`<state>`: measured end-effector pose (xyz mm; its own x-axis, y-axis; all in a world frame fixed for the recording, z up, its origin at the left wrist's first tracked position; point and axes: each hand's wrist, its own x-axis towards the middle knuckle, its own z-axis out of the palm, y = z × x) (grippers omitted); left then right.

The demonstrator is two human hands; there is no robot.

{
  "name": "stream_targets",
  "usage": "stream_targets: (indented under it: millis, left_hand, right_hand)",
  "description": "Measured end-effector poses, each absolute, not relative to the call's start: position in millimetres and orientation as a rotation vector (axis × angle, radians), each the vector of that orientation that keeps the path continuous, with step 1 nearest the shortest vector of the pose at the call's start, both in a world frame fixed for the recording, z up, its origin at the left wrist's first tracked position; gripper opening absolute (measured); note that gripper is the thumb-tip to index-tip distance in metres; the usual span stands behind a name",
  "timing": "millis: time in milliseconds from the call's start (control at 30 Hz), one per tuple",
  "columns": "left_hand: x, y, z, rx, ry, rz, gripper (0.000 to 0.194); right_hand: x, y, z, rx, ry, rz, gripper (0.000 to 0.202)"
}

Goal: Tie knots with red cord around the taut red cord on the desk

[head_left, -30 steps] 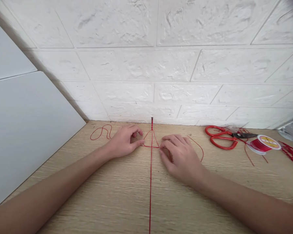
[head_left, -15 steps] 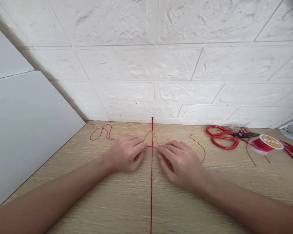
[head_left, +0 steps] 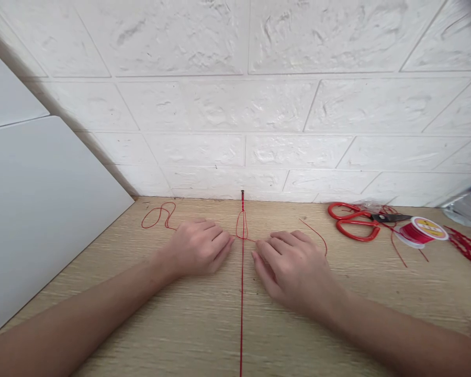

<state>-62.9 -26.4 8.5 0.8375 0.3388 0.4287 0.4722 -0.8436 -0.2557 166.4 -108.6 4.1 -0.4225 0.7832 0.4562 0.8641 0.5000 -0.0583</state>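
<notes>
A short red knotted piece [head_left: 242, 203] hangs from a dark nail [head_left: 242, 192] at the wall's foot. From it a straight red cord [head_left: 242, 303] runs down the middle to the bottom edge. Thin red thread [head_left: 247, 225] forms a small loop round this cord, with ends leading to both hands. My left hand [head_left: 204, 246] is closed, thumb and forefinger pinching the thread left of the cord. Right of the cord, my right hand [head_left: 292, 267] presses the other thread end under its fingertips, its thumb apart. Loose thread curls [head_left: 157, 209] beyond my left hand.
Red-handled scissors [head_left: 359, 222], a spool of red thread [head_left: 422, 232] and red braided cords [head_left: 469, 248] lie at the right, near a clear plastic bottle [head_left: 469, 208]. A white panel [head_left: 51, 209] stands at the left; a white brick-patterned wall [head_left: 204, 104] rises behind.
The threads beside the cord have drawn into a smaller closed loop below the knotted piece. My right hand has moved slightly right, away from the cord. The view has shifted a little.
</notes>
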Motion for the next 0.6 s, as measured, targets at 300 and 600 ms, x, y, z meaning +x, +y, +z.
stream_targets:
  millis: [300,600]
  left_hand:
    - [-64,-15,6,-2.832,-0.553,-0.584,0.022]
    - [-65,-11,3,-2.723,-0.643,-0.640,0.029]
  right_hand:
    - [167,-101,-1,-1.340,-2.441,-0.141,0.031]
    - [169,-100,-3,-1.415,-2.377,-0.232,0.033]
